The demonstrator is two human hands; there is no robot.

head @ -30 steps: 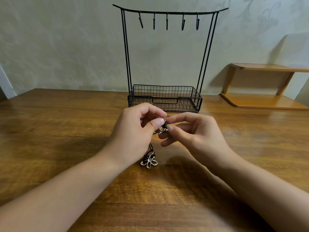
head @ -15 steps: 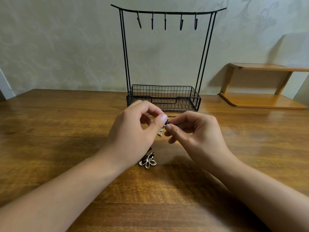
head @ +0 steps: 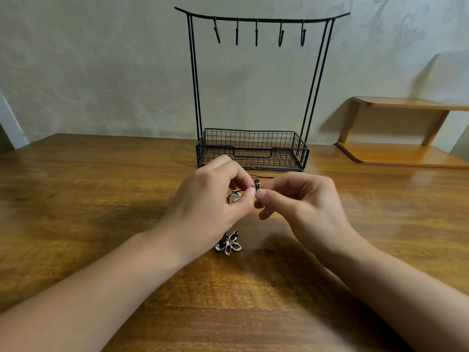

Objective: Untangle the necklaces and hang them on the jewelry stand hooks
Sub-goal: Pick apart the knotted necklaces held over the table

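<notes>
Your left hand (head: pixel 210 199) and right hand (head: pixel 299 201) meet fingertip to fingertip, both pinching the black necklace cord (head: pixel 256 185); flower pendant (head: pixel 228 245) lies at 6 o'clock, jewelry stand (head: pixel 253 97) at 12.

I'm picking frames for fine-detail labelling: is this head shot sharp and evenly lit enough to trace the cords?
Head view: wide-angle distortion bows the jewelry stand posts and table edge; soft overall, so the dark cord pinched between left hand and right hand blurs into a knot; the hands cast shadows around the flower pendant; mild sheen on the wood, no harsh glare.
</notes>
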